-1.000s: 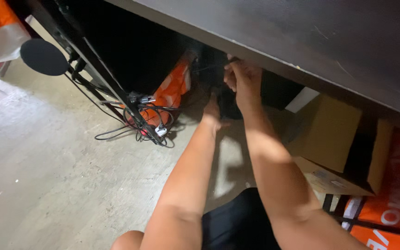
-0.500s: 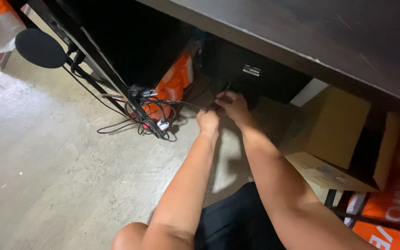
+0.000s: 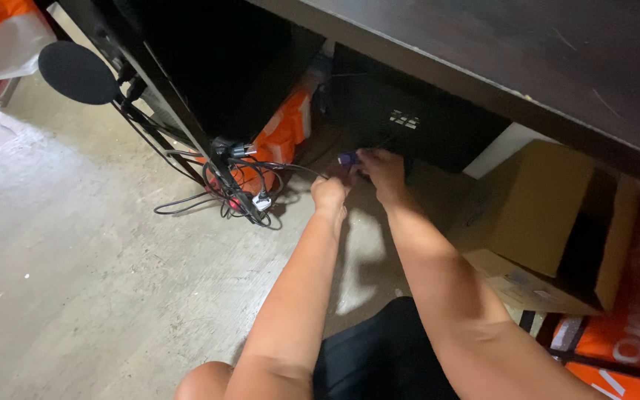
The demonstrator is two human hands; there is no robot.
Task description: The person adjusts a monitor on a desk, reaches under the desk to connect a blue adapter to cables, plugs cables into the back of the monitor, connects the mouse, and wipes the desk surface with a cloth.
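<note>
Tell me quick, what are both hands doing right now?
Left hand: closed on a thin black cable.
Right hand: closed, pinching a small purple plug.

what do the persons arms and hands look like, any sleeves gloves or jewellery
Both forearms are bare, with no sleeves in view. The left hand and the right hand wear no gloves, and no rings, watch or bracelet show. Dark clothing shows only at the lap, below the arms.

Both arms stretch forward, left hand (image 3: 330,191) and right hand (image 3: 381,168) close together with fingers curled
</note>
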